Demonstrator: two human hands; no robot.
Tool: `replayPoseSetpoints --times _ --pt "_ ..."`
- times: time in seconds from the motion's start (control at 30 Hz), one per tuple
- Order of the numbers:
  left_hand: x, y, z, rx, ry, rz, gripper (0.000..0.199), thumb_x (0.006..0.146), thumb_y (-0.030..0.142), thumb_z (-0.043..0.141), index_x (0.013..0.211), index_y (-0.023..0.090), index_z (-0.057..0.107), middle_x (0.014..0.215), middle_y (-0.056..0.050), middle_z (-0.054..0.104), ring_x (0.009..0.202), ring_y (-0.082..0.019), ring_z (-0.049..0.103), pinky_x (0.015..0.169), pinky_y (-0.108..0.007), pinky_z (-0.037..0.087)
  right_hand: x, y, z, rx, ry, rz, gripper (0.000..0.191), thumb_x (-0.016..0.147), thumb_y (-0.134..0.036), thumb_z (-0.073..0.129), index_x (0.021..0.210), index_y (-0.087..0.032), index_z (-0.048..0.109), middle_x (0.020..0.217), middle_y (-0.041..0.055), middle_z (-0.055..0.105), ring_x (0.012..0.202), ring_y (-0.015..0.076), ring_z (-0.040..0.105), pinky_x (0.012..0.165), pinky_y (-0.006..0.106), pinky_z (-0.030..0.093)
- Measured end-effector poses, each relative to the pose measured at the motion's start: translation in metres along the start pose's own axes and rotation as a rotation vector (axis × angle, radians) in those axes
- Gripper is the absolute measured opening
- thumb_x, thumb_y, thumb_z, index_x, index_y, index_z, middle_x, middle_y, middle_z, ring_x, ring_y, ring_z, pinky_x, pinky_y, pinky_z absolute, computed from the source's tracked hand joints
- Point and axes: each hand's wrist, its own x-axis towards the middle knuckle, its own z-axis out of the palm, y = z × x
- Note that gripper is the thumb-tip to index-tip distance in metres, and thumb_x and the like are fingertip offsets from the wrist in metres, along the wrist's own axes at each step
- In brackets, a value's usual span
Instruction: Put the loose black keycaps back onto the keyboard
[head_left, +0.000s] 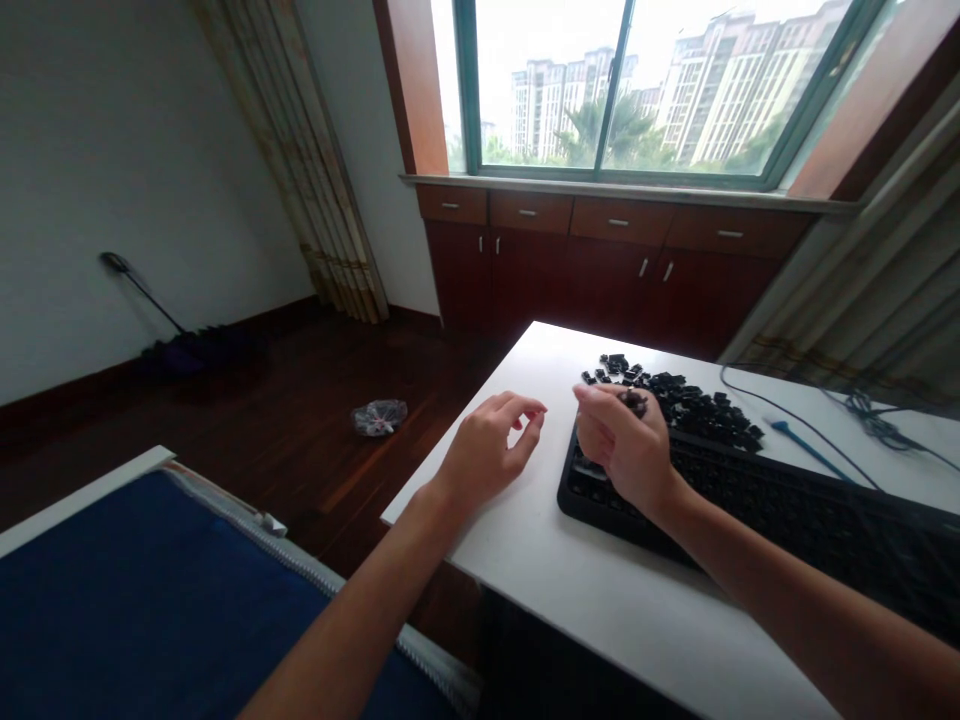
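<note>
A black keyboard [795, 520] lies on the white table [555, 570], its left end nearest my hands. Behind it is a loose heap of small black keycaps [694, 405]. My right hand [626, 440] is curled above the keyboard's left end, with dark keycaps showing in its fingers. To the left, my left hand [495, 440] is over the table near its left edge, thumb and fingertips curved towards each other with a gap between them and nothing visible in it.
A blue stick-like tool [810, 450] and black cables [877, 420] are behind the keyboard. On the floor at the left lies a clear plastic bag [379, 417]. A dark blue surface with pale edges [150, 600] fills the lower left. Cabinets [555, 270] stand under the window.
</note>
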Motion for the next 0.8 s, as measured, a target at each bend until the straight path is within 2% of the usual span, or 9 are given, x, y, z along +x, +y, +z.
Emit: replayPoseSetpoints --times 0.13,0.27,0.33,0.4,0.5,0.57,0.63,0.8 --pt "0.0 0.0 0.001 0.015 -0.014 0.008 0.014 0.098 0.024 0.054 0.107 0.021 0.065 0.097 -0.002 0.066 0.084 -0.015 0.06 0.073 -0.028 0.049 0.005 -0.007 -0.005 0.034 0.002 -0.048 0.051 0.087 -0.03 0.063 0.045 -0.023 0.036 0.037 -0.009 0.029 0.032 0.0063 0.024 0.035 0.025 0.018" --pt "0.0 0.002 0.001 0.028 -0.03 0.003 0.013 0.097 0.025 0.054 0.103 0.021 0.065 0.094 -0.002 0.065 0.08 -0.015 0.059 0.068 -0.027 0.049 0.003 0.006 -0.006 -0.041 -0.037 -0.036 0.051 0.085 -0.035 0.069 0.045 -0.021 0.041 0.039 -0.008 0.033 0.034 0.0058 0.027 0.035 0.025 0.017" --pt "0.0 0.002 0.001 0.03 -0.043 -0.003 0.012 0.097 0.025 0.055 0.102 0.02 0.065 0.093 -0.002 0.065 0.079 -0.015 0.059 0.065 -0.026 0.049 0.003 0.004 -0.003 -0.051 -0.062 -0.016 0.051 0.085 -0.034 0.069 0.045 -0.021 0.041 0.039 -0.0083 0.033 0.035 0.0053 0.026 0.035 0.025 0.017" --pt "0.001 0.003 0.0 0.032 -0.054 -0.006 0.012 0.097 0.025 0.055 0.101 0.02 0.065 0.092 -0.002 0.065 0.078 -0.015 0.06 0.067 -0.028 0.05 0.004 -0.009 -0.001 -0.056 -0.093 -0.022 0.051 0.088 -0.033 0.067 0.046 -0.021 0.039 0.04 -0.0084 0.032 0.036 0.0052 0.026 0.036 0.024 0.018" --pt "-0.002 0.009 -0.001 0.026 -0.074 0.048 0.015 0.098 0.027 0.053 0.104 0.02 0.066 0.099 -0.004 0.067 0.09 -0.018 0.062 0.083 -0.034 0.053 0.0 -0.037 -0.007 -0.167 -0.15 -0.074 0.053 0.092 -0.034 0.063 0.047 -0.02 0.039 0.042 -0.0066 0.035 0.038 0.0058 0.03 0.038 0.025 0.021" --pt "-0.008 0.019 -0.001 0.007 -0.105 0.119 0.018 0.099 0.027 0.053 0.111 0.021 0.066 0.11 -0.005 0.068 0.103 -0.019 0.062 0.096 -0.038 0.051 -0.008 -0.049 -0.022 -0.299 -0.146 -0.086 0.054 0.095 -0.036 0.06 0.048 -0.02 0.04 0.043 -0.0056 0.036 0.04 0.0062 0.031 0.039 0.025 0.022" --pt "-0.017 0.033 0.001 -0.017 -0.156 0.184 0.024 0.099 0.028 0.054 0.121 0.022 0.063 0.12 -0.006 0.066 0.111 -0.019 0.06 0.1 -0.038 0.051 -0.02 -0.054 -0.047 -0.443 -0.107 -0.058 0.054 0.096 -0.04 0.059 0.049 -0.02 0.04 0.044 -0.0052 0.036 0.04 0.0065 0.031 0.039 0.026 0.021" --pt "-0.037 0.065 0.013 0.069 -0.239 0.274 0.036 0.096 0.034 0.059 0.129 0.019 0.06 0.13 -0.009 0.062 0.119 -0.024 0.056 0.106 -0.043 0.051 -0.063 -0.056 -0.131 -0.786 -0.016 0.035 0.049 0.097 -0.044 0.057 0.056 -0.021 0.043 0.05 -0.0041 0.037 0.043 0.0086 0.033 0.038 0.026 0.024"
